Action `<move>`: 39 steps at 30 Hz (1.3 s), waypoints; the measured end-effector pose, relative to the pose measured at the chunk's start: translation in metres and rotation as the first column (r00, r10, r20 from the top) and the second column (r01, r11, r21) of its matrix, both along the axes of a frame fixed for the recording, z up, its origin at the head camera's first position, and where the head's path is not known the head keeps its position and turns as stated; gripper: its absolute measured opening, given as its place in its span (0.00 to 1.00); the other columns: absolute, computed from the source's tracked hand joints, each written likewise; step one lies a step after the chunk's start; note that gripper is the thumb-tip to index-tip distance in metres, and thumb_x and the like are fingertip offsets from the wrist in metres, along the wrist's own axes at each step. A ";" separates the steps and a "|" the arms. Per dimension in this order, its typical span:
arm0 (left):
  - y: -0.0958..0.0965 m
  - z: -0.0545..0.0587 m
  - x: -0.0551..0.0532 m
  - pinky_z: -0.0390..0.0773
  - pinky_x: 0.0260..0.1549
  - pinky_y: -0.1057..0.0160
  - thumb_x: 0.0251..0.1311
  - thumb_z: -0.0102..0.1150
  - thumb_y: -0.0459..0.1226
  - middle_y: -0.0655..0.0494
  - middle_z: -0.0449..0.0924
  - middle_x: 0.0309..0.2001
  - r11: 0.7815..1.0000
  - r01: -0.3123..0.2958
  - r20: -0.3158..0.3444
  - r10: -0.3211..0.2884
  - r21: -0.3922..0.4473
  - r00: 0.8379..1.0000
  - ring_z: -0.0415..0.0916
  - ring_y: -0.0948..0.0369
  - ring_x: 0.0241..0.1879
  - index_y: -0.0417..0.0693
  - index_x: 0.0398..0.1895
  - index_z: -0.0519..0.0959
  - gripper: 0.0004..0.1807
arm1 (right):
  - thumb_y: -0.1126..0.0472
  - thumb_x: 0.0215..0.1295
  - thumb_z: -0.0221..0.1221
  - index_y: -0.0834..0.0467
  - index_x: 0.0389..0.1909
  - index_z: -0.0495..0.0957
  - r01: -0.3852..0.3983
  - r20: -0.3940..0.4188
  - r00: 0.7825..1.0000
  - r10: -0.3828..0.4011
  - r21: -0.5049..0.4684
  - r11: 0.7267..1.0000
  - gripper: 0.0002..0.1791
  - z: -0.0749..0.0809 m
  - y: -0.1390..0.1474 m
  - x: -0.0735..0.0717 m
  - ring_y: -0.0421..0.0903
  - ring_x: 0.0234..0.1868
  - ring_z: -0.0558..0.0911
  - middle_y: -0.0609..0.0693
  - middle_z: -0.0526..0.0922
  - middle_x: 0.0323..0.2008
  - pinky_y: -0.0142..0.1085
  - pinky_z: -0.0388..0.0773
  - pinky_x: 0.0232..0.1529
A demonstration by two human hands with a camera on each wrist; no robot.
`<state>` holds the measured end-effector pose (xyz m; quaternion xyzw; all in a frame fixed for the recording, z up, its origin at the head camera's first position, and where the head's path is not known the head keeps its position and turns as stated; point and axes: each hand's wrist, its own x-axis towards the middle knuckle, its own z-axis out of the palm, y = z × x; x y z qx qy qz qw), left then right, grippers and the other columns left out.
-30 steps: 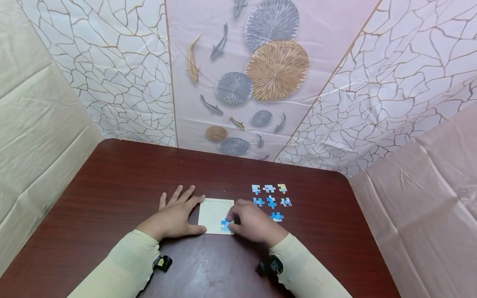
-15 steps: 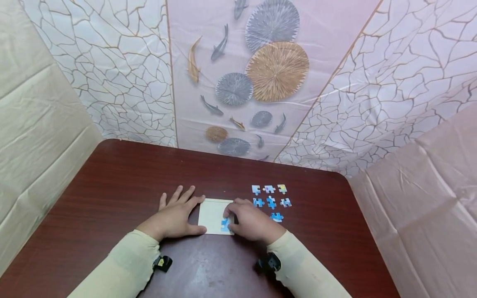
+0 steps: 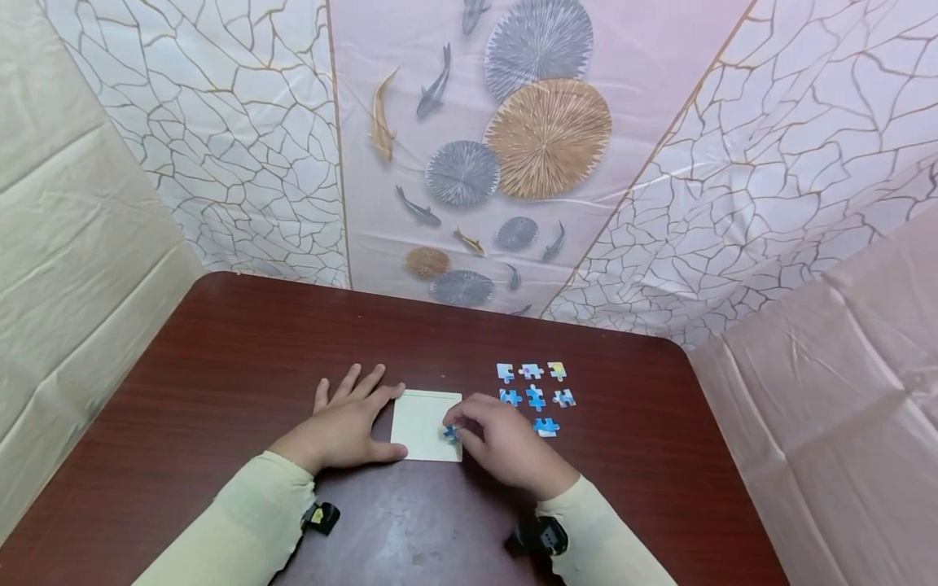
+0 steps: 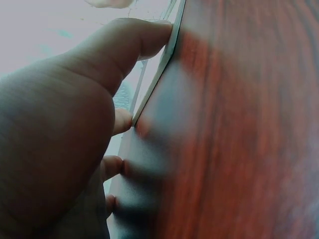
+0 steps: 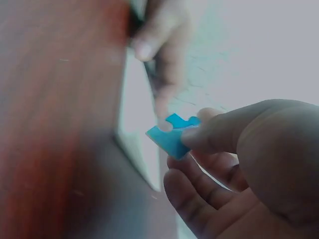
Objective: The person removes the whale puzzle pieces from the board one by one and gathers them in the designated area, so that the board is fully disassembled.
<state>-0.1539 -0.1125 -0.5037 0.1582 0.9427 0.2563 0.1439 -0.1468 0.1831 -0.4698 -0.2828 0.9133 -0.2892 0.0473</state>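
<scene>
A pale square puzzle tray [image 3: 423, 423] lies on the dark red table. My left hand [image 3: 337, 427] rests at its left side with fingers spread; the thumb and index fingertip touch its edge, and the left wrist view shows the thumb [image 4: 134, 40] against the rim. Between thumb and finger my right hand [image 3: 506, 439] pinches a blue jigsaw piece [image 5: 172, 139], held above the tray's near right corner. In the right wrist view the piece is tilted and apart from the tray [image 5: 137, 114].
Several loose jigsaw pieces [image 3: 535, 397] lie in rough rows right of the tray, the nearest a blue piece [image 3: 545, 426] close to my right wrist. Brown table [image 3: 278, 342] surrounds the tray. Patterned cloth [image 3: 454, 163] hangs behind the far table edge.
The blue piece lay in the tray's near right corner in the earlier frames; now my right hand has lifted it off the surface and tilted it. The left hand stays put.
</scene>
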 end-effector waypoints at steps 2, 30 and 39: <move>0.000 0.001 0.000 0.32 0.79 0.15 0.60 0.77 0.69 0.48 0.45 0.94 1.000 -0.002 0.000 0.002 0.003 1.000 0.33 0.35 0.93 0.66 0.90 0.65 0.57 | 0.63 0.78 0.70 0.48 0.53 0.92 0.037 -0.015 0.999 -0.037 -0.034 0.999 0.09 0.004 0.008 0.000 0.34 0.46 0.85 0.37 0.89 0.47 0.37 0.87 0.51; 0.001 0.001 -0.002 0.30 0.78 0.14 0.60 0.77 0.69 0.47 0.44 0.94 1.000 0.010 0.003 -0.010 0.019 1.000 0.32 0.34 0.93 0.67 0.90 0.65 0.57 | 0.53 0.77 0.73 0.56 0.53 0.92 0.596 0.401 0.732 -0.551 0.015 0.803 0.12 -0.013 0.189 -0.023 0.50 0.38 0.85 0.53 0.91 0.37 0.42 0.85 0.38; -0.002 -0.004 -0.003 0.31 0.78 0.14 0.59 0.77 0.71 0.48 0.45 0.94 1.000 0.007 0.005 -0.008 0.021 1.000 0.32 0.35 0.93 0.68 0.90 0.65 0.58 | 0.54 0.77 0.72 0.54 0.49 0.91 0.589 0.339 0.742 -0.578 0.082 0.804 0.09 -0.019 0.184 -0.024 0.49 0.34 0.82 0.51 0.87 0.32 0.41 0.81 0.35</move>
